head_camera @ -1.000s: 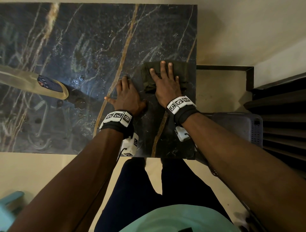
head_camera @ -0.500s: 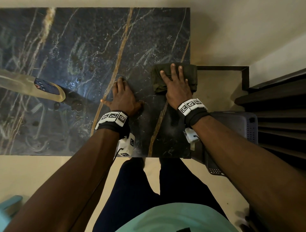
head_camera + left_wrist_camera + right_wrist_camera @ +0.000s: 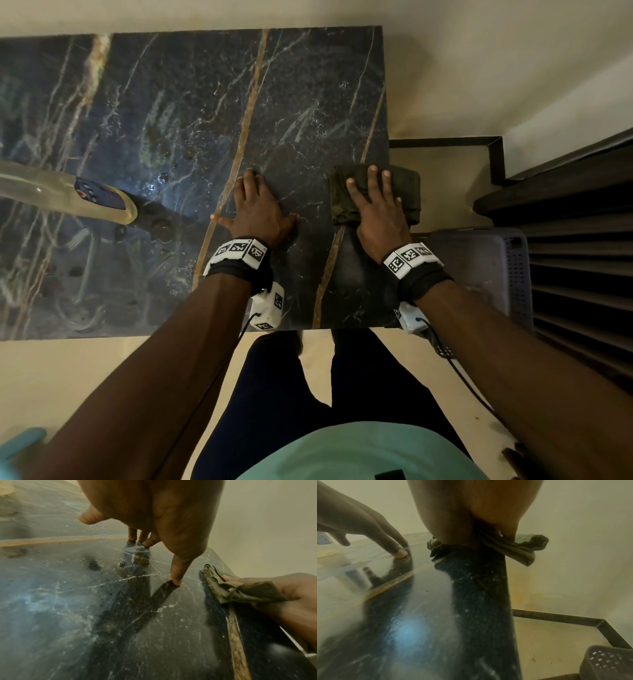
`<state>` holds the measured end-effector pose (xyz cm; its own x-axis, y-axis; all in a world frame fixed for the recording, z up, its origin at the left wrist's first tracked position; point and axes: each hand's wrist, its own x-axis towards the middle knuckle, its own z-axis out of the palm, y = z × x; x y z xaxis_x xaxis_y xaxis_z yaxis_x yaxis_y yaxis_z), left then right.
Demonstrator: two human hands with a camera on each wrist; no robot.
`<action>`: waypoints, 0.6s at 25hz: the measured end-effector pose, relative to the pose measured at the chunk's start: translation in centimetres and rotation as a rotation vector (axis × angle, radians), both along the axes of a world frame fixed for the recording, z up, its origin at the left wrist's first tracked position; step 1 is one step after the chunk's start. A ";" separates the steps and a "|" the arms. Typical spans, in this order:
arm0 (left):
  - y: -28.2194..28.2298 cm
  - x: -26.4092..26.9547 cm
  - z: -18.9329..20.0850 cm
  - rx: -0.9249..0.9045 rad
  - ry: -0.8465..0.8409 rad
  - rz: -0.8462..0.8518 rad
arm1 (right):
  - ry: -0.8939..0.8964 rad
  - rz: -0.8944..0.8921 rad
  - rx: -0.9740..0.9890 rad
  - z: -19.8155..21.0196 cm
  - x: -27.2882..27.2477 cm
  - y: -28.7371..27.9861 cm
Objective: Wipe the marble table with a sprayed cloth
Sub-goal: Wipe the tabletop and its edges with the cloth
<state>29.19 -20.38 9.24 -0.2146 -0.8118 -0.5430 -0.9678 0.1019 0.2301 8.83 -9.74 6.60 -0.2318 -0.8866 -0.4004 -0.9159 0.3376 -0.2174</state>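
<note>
The dark marble table (image 3: 171,102) with gold veins fills the head view. A folded dark olive cloth (image 3: 407,192) lies at the table's right edge, and part of it hangs past the edge (image 3: 518,547). My right hand (image 3: 376,205) presses flat on the cloth with straight, spread fingers. To its left, apart from the cloth, my left hand (image 3: 257,209) rests flat on bare marble with its fingertips (image 3: 176,582) touching the surface. The left wrist view shows the cloth (image 3: 228,591) bunched under the right hand (image 3: 291,595). Wet streaks show on the marble.
A translucent bottle-like object (image 3: 68,192) with a dark label lies on the table's left part. A grey perforated plastic basket (image 3: 486,267) stands on the floor beside the table's right edge. Dark slatted furniture (image 3: 582,274) stands further right. My legs are at the near edge.
My right hand has slid the cloth to the right, from well inside the table to its right edge, where it now overhangs. The left hand has stayed in place.
</note>
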 end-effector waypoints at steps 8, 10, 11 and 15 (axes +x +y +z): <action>-0.5 0.4 -0.4 -0.031 0.019 -0.047 | -0.044 -0.099 0.003 0.9 3.3 -5.2; -0.5 0.6 -0.5 -0.034 0.017 -0.052 | -0.053 -0.100 -0.005 0.8 4.7 -6.4; -0.4 0.7 -0.7 -0.038 0.027 -0.054 | -0.050 -0.101 -0.004 0.7 5.3 -6.6; -0.5 1.2 -1.4 -0.057 0.057 -0.074 | -0.021 -0.098 0.002 0.4 5.7 -7.0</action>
<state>30.39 -20.92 7.88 -0.3046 -0.8217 -0.4816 -0.9426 0.1874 0.2765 14.57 -16.70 6.99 -0.3083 -0.8593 -0.4081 -0.8738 0.4254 -0.2357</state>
